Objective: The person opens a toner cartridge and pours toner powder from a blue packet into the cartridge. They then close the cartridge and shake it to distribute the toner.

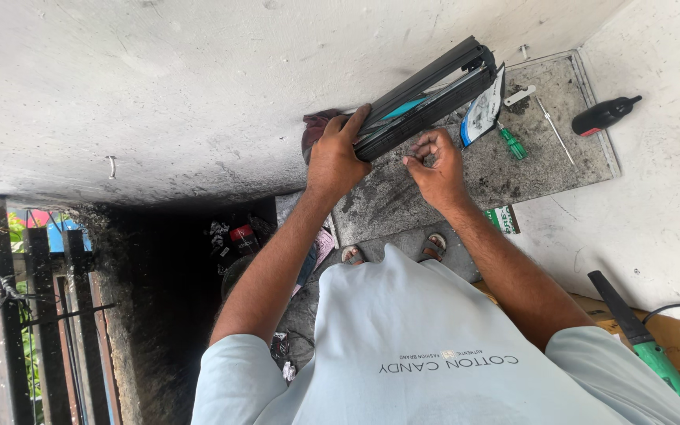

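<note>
My left hand (336, 153) grips one end of a long black toner cartridge (426, 94), held tilted above a stained grey slab (548, 169). A teal strip shows along the cartridge's side. A dark red cloth (315, 126) pokes out from behind this hand. My right hand (437, 167) is just below the cartridge's lower edge, fingertips pinched together; whether they hold something small is hidden. A blue and white curved piece (482, 114) sits at the cartridge's far end.
On the slab lie a green-handled screwdriver (513, 144), a thin metal-shafted tool (554, 130) and a small white part (519, 96). A black bottle (604, 115) lies on the concrete beyond. My sandalled feet (434, 245), a green tool (659, 358) and an iron gate (41, 315) are lower down.
</note>
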